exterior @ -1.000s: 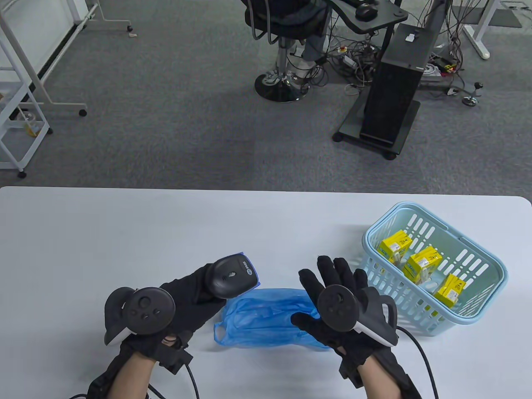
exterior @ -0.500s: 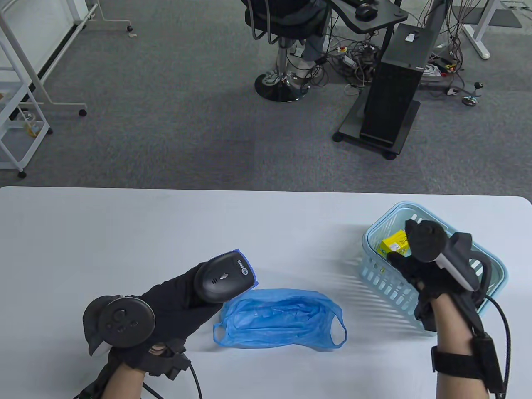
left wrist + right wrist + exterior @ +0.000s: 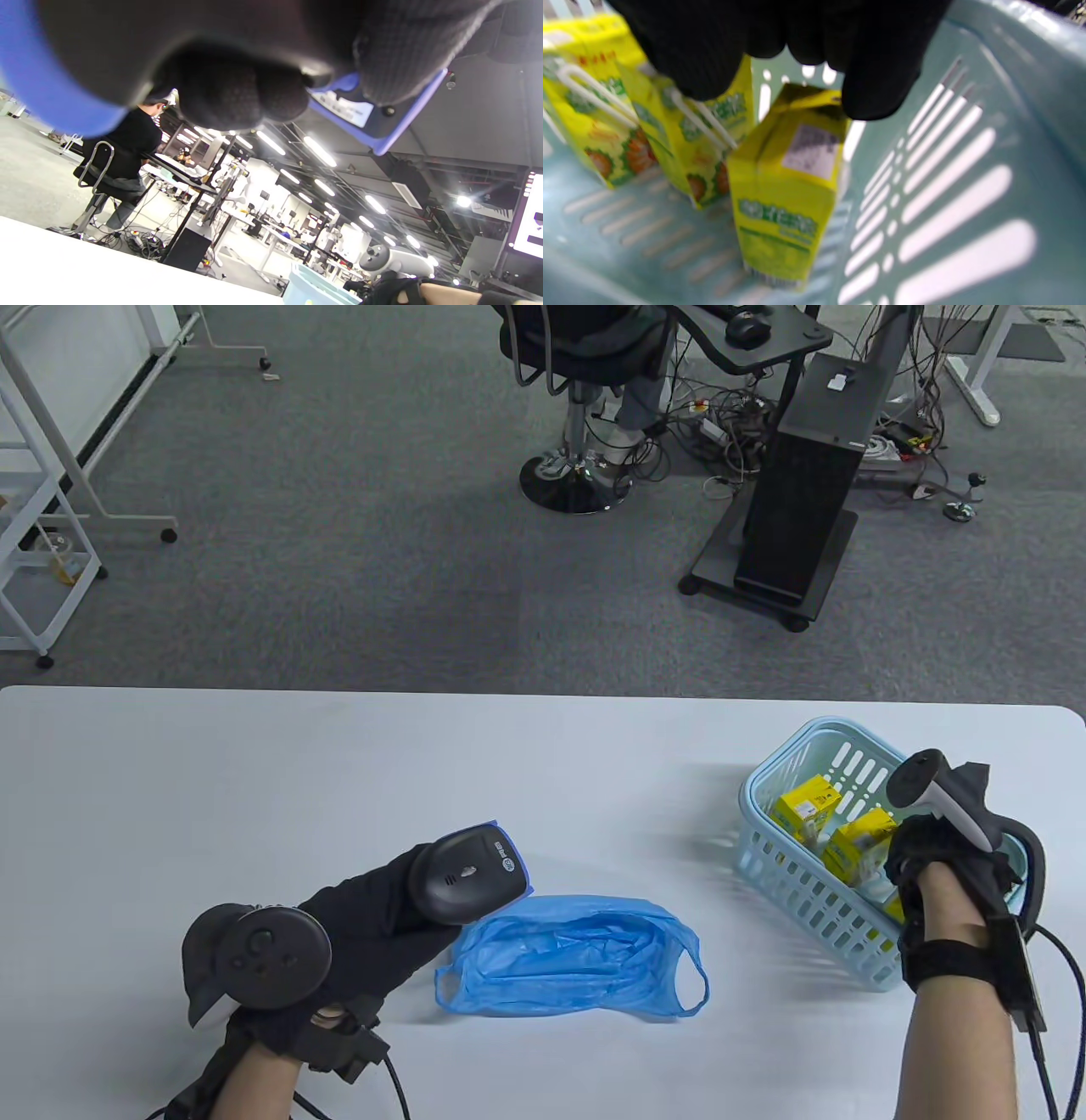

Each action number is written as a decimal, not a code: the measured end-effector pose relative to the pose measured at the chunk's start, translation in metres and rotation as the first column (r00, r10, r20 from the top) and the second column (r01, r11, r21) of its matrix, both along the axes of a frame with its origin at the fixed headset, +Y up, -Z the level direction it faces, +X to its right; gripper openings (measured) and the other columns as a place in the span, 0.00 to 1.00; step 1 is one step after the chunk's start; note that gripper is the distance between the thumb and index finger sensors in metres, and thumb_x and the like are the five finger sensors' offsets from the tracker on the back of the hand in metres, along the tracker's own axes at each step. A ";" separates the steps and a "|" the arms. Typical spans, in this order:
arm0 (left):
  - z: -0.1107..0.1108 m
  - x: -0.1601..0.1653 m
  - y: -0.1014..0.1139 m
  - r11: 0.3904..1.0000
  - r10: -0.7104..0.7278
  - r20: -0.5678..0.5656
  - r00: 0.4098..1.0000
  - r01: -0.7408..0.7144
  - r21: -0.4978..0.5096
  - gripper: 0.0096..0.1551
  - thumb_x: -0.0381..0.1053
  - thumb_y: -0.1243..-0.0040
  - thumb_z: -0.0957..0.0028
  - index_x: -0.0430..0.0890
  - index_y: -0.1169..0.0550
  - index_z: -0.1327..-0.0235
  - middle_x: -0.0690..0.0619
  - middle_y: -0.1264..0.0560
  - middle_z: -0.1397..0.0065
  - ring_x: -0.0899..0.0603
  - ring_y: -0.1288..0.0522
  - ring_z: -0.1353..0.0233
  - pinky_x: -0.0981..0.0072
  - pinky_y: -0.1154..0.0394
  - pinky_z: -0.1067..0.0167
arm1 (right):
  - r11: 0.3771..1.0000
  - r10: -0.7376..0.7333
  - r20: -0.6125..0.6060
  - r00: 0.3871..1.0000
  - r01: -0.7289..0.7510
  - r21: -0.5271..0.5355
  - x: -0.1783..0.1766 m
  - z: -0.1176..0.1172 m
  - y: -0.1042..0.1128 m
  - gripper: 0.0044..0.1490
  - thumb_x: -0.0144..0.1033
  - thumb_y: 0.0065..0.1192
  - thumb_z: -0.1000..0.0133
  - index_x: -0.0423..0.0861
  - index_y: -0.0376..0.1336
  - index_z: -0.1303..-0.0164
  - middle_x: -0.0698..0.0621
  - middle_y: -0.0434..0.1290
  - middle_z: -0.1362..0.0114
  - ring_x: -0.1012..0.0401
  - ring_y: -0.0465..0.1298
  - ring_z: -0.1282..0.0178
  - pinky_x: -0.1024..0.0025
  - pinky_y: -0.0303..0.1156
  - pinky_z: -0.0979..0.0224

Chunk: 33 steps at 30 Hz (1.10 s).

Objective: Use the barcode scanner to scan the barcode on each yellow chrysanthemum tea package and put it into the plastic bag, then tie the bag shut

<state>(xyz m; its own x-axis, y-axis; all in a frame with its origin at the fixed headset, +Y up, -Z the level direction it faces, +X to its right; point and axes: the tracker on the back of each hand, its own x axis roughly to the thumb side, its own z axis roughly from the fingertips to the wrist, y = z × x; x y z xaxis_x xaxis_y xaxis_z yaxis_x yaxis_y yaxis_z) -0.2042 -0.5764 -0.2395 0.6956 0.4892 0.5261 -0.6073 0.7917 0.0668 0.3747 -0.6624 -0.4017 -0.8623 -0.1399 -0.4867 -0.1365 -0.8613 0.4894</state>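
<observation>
My left hand [image 3: 399, 903] grips the black barcode scanner [image 3: 468, 872] just above the table, beside the blue plastic bag [image 3: 577, 959], which lies flat. The left wrist view shows the scanner's blue trim [image 3: 382, 127] under my curled fingers [image 3: 242, 97]. My right hand [image 3: 929, 848] reaches down into the light blue basket [image 3: 785, 746]. There its thumb and fingers [image 3: 878, 93] straddle the top of an upright yellow tea carton [image 3: 785, 190] with room to spare; one fingertip touches its corner. Two more cartons [image 3: 683, 140] stand behind it, also seen from above [image 3: 806, 806].
The white table [image 3: 339, 780] extends left of and behind the bag. Beyond its far edge are grey carpet, a person on an office chair [image 3: 585, 356] and a black computer stand [image 3: 806, 492]. The basket sits near the table's right edge.
My right hand left the bag, swung right to the basket and has now dropped inside it over the cartons. The left hand has shifted only slightly with the scanner.
</observation>
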 end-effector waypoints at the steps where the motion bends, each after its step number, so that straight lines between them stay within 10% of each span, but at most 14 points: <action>1: 0.000 0.000 0.000 1.000 -0.004 -0.002 1.000 0.004 -0.004 0.37 0.68 0.34 0.47 0.49 0.25 0.29 0.52 0.15 0.45 0.47 0.13 0.52 0.52 0.18 0.52 | 1.000 -0.003 0.012 1.000 0.004 -0.014 0.001 -0.002 -0.001 0.50 0.40 0.68 0.57 0.44 0.53 0.23 0.40 0.54 0.20 0.46 0.61 0.21 0.59 0.79 0.33; 21: -0.011 0.001 -0.008 0.997 -0.044 -0.012 0.999 0.044 -0.061 0.38 0.68 0.34 0.47 0.49 0.25 0.29 0.52 0.15 0.45 0.46 0.13 0.52 0.52 0.18 0.52 | 0.945 -0.083 -0.054 0.995 0.061 -0.321 0.003 -0.008 -0.031 0.55 0.45 0.73 0.58 0.51 0.49 0.22 0.43 0.43 0.18 0.46 0.49 0.17 0.58 0.63 0.20; 33: -0.004 0.005 -0.001 0.999 -0.045 0.008 0.999 0.045 -0.005 0.36 0.67 0.33 0.47 0.51 0.24 0.29 0.50 0.15 0.41 0.44 0.11 0.48 0.54 0.16 0.54 | 0.992 0.041 -0.112 0.993 -0.053 -0.114 -0.009 0.004 0.016 0.51 0.44 0.77 0.63 0.50 0.59 0.28 0.42 0.55 0.21 0.45 0.60 0.22 0.57 0.70 0.26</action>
